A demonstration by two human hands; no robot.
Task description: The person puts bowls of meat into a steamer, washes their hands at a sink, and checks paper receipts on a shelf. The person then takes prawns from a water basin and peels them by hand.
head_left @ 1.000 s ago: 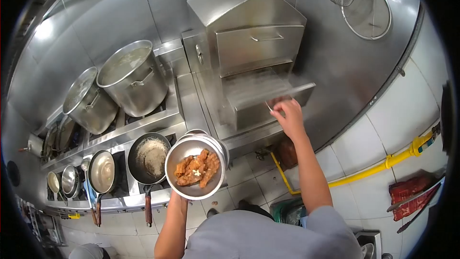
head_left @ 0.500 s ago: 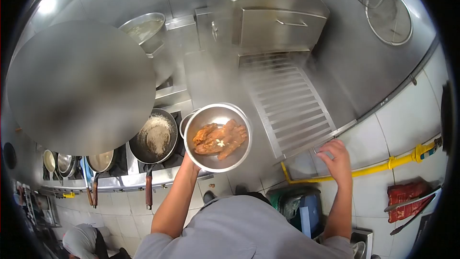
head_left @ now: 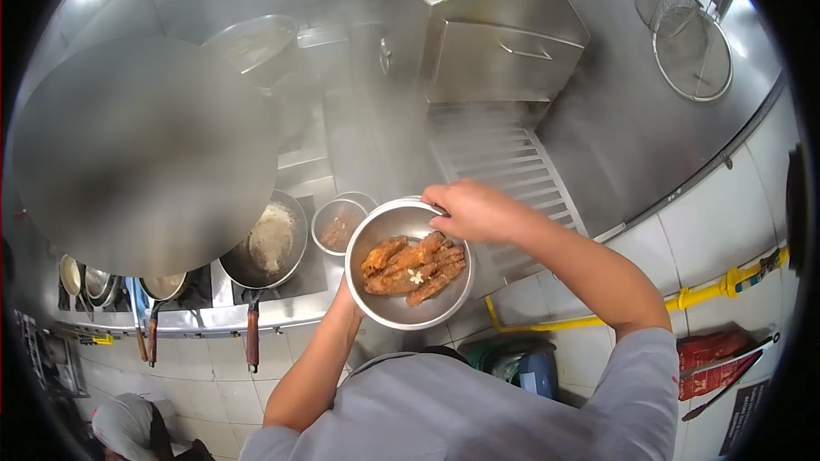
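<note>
A stainless steel bowl point(head_left: 387, 311) is held in front of my chest, tilted so its inside shows. In it lie several browned, fried-looking pieces of meat point(head_left: 401, 267) with a small clump of white bits point(head_left: 416, 276) on top. My left hand point(head_left: 351, 304) supports the bowl from below at its left side, its fingers mostly hidden underneath. My right hand point(head_left: 468, 212) grips the far right rim, thumb towards the inside. Just beyond the bowl, a smaller metal bowl point(head_left: 339, 226) with brownish contents stands on the counter by the stove.
A pan point(head_left: 297, 258) with pale, flour-like powder sits on the stove, its handle towards me. More pans stand further left. A large blurred grey shape point(head_left: 145, 154) covers the left. Ahead are a slatted metal tray point(head_left: 547, 179), steam and hanging strainers point(head_left: 694, 55). Another person point(head_left: 124, 427) is at lower left.
My right hand has come in from the right and taken hold of the bowl's rim. The bowl has shifted slightly right and towards me, uncovering the smaller bowl behind it.
</note>
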